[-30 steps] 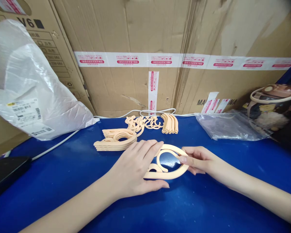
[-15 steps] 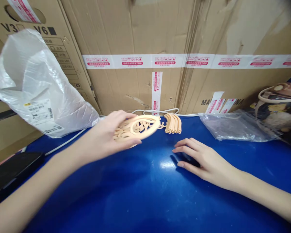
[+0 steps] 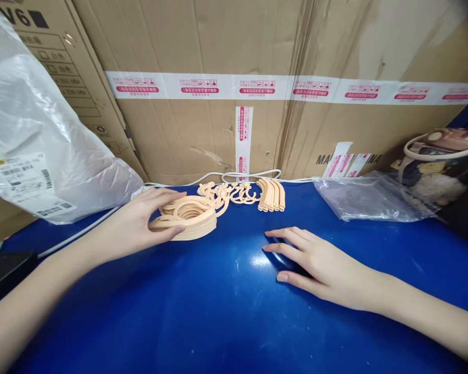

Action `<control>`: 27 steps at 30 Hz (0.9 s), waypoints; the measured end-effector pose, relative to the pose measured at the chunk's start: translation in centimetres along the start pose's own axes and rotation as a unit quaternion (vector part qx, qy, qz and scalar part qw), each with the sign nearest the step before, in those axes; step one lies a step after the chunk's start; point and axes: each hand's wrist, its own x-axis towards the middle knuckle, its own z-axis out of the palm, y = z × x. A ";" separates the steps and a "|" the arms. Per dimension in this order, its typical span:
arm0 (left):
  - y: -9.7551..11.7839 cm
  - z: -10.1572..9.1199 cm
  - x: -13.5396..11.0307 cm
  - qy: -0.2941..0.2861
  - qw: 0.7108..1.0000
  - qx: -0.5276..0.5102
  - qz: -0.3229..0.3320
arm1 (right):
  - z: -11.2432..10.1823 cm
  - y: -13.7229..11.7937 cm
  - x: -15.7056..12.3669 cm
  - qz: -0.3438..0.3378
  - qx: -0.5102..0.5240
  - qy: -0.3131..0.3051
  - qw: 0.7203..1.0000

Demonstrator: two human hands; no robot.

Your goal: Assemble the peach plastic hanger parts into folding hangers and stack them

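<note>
On the blue table [image 3: 226, 311], my left hand [image 3: 140, 226] curls around the left side of a stack of peach plastic oval pieces [image 3: 187, 218], thumb in front and fingers behind, gripping it. My right hand [image 3: 315, 262] rests palm down on the table to the right, fingers spread and holding nothing. Behind the stack lie a cluster of peach hook pieces [image 3: 228, 193] and a small row of peach curved pieces [image 3: 272, 194].
Large taped cardboard boxes [image 3: 257, 88] wall off the back. A white plastic bag [image 3: 42, 140] leans at the left, with a white cable [image 3: 81, 235] beneath it. A clear plastic bag [image 3: 368, 197] and a lidded container [image 3: 440, 166] sit at the right. A black object [image 3: 3, 270] lies at the left edge.
My left hand carried an oval piece from the table's middle back to the stack and set it on top. My right hand let go of it and settled flat on the table.
</note>
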 end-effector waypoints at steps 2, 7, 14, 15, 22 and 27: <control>-0.1 0.4 0.0 0.006 1.000 0.003 0.006 | 0.1 0.0 0.0 0.000 -0.005 -0.005 1.000; -0.5 0.8 0.0 0.001 1.000 0.002 0.010 | 0.2 0.1 -0.1 -0.001 -0.005 -0.001 1.000; 0.0 0.5 0.2 -0.007 0.999 -0.046 -0.022 | 0.3 0.3 -0.1 -0.006 -0.004 0.009 1.000; 0.1 0.5 0.2 -0.014 0.998 -0.051 -0.027 | 0.3 0.3 -0.1 -0.005 -0.004 0.008 1.000; 0.2 0.4 0.2 -0.026 0.998 -0.051 -0.027 | 0.3 0.3 -0.1 -0.005 -0.002 0.006 1.000; 0.2 0.4 0.1 -0.031 0.998 -0.038 -0.033 | 0.3 0.2 0.0 -0.004 -0.005 0.005 1.000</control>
